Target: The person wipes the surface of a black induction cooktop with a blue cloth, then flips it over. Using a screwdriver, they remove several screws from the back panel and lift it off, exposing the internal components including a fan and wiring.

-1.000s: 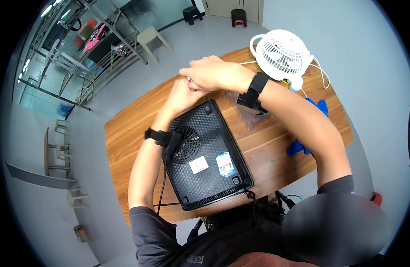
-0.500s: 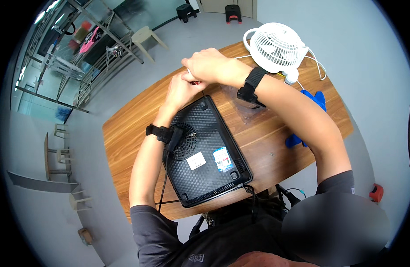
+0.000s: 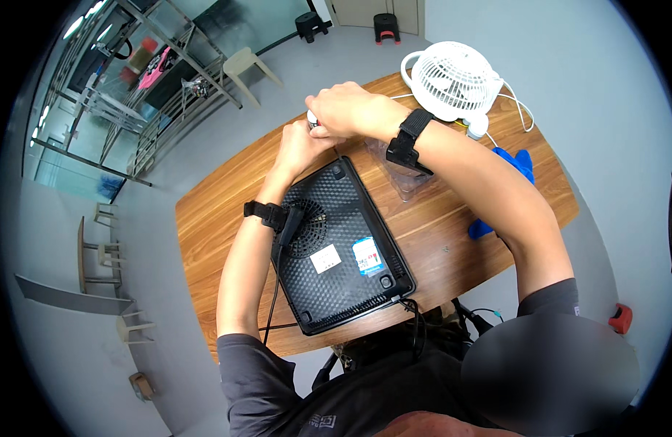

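While both hands work past the far edge of the black flat device [image 3: 343, 273], it lies on the wooden table [image 3: 438, 266], vented face up, skewed, top leaning toward 11 o'clock. Clock refs below are from device centre.

Right hand [image 3: 343, 109]: at 12, fingers curled in, closed around a small white-ended piece [image 3: 313, 117]; bit of red shows by it, rest hidden by the fingers. Left hand [image 3: 302, 148]: at 11, just below the right and touching it, fingers bent; cannot tell if it pinches the piece or only backs up the other hand. Thin dark shaft [image 3: 339, 153] shows under the hands, near the device's far corner; contact unclear.

On the device: round grille [image 3: 307, 227] at 10, partly behind the left wristband [image 3: 265, 213]; white label [image 3: 325, 259] at 8, blue-and-white label [image 3: 366, 256] at 4. Black cable [image 3: 416, 320] hangs off the near edge at 4–5.

Around: clear plastic packaging [image 3: 403, 182] at 1, partly under the right wristband [image 3: 411, 138]; white fan [image 3: 456, 80] further out at 1; blue item [image 3: 524, 164] at 2–3, partly covered by the right forearm
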`<state>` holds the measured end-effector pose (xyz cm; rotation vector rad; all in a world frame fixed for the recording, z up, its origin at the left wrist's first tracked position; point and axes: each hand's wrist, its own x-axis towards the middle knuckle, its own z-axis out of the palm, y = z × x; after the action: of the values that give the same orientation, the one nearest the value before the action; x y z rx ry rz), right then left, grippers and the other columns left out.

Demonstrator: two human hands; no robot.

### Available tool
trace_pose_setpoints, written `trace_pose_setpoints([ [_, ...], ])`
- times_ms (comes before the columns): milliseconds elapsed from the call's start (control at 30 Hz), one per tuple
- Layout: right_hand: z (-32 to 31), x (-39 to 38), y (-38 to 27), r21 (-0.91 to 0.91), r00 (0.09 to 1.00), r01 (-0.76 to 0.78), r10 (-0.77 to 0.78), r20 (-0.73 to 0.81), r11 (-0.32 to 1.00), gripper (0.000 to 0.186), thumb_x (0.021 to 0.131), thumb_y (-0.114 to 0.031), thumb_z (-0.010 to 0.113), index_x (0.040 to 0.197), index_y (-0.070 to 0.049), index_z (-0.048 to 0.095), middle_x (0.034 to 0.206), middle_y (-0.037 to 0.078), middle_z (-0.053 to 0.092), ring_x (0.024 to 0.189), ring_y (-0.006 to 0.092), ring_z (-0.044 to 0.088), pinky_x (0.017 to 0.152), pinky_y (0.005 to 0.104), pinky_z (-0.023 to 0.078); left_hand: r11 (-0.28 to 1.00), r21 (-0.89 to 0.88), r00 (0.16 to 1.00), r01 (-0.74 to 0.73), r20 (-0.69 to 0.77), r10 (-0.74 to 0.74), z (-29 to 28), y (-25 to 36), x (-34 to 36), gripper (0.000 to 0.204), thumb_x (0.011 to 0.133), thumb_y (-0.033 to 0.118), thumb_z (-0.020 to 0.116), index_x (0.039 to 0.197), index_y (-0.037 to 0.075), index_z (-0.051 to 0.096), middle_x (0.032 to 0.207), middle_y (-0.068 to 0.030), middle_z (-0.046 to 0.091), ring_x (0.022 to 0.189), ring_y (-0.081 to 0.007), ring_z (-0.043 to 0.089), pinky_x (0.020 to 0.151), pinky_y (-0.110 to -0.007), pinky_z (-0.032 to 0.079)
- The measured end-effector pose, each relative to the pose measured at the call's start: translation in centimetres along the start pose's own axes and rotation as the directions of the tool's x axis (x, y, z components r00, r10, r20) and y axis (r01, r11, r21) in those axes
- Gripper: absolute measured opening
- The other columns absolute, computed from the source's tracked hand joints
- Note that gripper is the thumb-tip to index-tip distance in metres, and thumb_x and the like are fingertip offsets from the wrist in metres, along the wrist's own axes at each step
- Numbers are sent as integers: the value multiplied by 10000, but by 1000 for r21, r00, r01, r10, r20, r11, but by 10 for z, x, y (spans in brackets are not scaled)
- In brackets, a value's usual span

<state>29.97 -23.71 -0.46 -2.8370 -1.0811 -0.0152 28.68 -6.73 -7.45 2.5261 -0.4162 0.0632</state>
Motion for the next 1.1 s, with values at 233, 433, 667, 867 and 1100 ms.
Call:
trace_pose_setpoints([
  [233, -2, -2, 2, 122, 997, -6, -3, 74, 992, 444, 883, -280, 692, 1261, -53, 634, 1100, 185, 745, 1036, 350, 716, 870, 453, 561, 993, 67, 994, 97, -55, -93, 6, 3, -3, 370, 793, 368, 850, 850, 8, 783, 741, -114, 759, 718, -210, 744, 700, -377, 570],
  [433, 8, 8, -2, 183, 990, -17, -8, 138, 983, 521, 859, -240, 664, 1357, -110, 582, 1121, 181, 738, 1032, 371, 705, 887, 451, 553, 997, -17, 994, 79, -72, -80, 20, -7, -8, 351, 852, 339, 802, 930, -1, 765, 843, -154, 769, 843, -278, 753, 773, -398, 568],
  [667, -11, -2, -2, 107, 982, -23, 2, 191, 994, 621, 867, -405, 676, 1390, -77, 609, 1143, 193, 739, 1036, 378, 709, 883, 458, 561, 993, -110, 989, 34, 148, -17, 4, -12, -8, 334, 838, 267, 837, 989, -8, 723, 975, -136, 767, 893, -216, 717, 826, -379, 554],
  [867, -5, -1, -7, -29, 998, -63, 63, -1, 998, 517, 967, -523, 582, 906, -58, 798, 977, 164, 768, 973, 351, 733, 866, 435, 570, 995, -102, 997, -24, 65, 31, 11, 5, -7, 324, 776, 218, 894, 957, -2, 738, 912, -112, 763, 841, -190, 704, 820, -365, 559],
  [1100, 12, 4, -2, 48, 996, 75, -72, -52, 996, 390, 961, -375, 591, 961, -20, 752, 941, 162, 763, 931, 331, 735, 842, 433, 571, 993, -114, 994, -31, 97, 42, 10, 1, -9, 314, 810, 261, 860, 982, 20, 754, 905, -108, 765, 836, -214, 708, 811, -378, 564],
])
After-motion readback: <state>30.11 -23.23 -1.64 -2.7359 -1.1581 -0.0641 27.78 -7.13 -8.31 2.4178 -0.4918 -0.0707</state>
